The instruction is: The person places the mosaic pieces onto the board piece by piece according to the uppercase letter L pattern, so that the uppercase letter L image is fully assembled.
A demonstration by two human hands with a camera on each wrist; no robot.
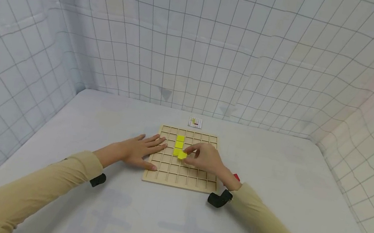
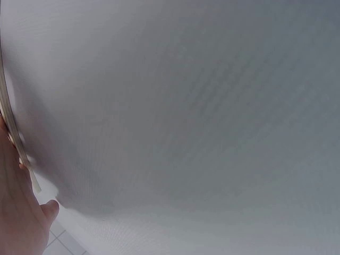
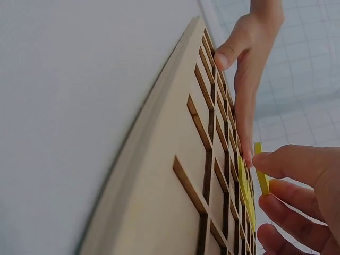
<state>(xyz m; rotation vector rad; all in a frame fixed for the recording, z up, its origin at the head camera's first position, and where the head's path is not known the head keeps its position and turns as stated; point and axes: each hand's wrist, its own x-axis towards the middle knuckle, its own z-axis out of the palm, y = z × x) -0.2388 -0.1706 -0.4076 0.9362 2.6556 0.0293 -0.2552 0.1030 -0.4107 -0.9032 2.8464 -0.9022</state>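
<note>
A light wooden grid board (image 1: 181, 181) lies flat on the white table. Three yellow square tiles (image 1: 179, 144) sit in its cells, one behind another in a column left of the middle. My right hand (image 1: 206, 159) pinches a further yellow tile (image 3: 261, 169) between thumb and fingers, tilted and close over the board by the nearest placed tile. Spread across the board's left edge, my left hand (image 1: 140, 151) rests with straight fingers on the wood. In the left wrist view only part of that hand (image 2: 21, 212) shows, beside the board's edge.
Behind the board lies a small printed grid card (image 1: 195, 122) with coloured marks. Something red (image 1: 236, 177) shows partly behind the right wrist. Black wrist devices (image 1: 220, 198) hang under both forearms. Grid-patterned cloth walls (image 1: 201, 46) enclose the table's back and sides.
</note>
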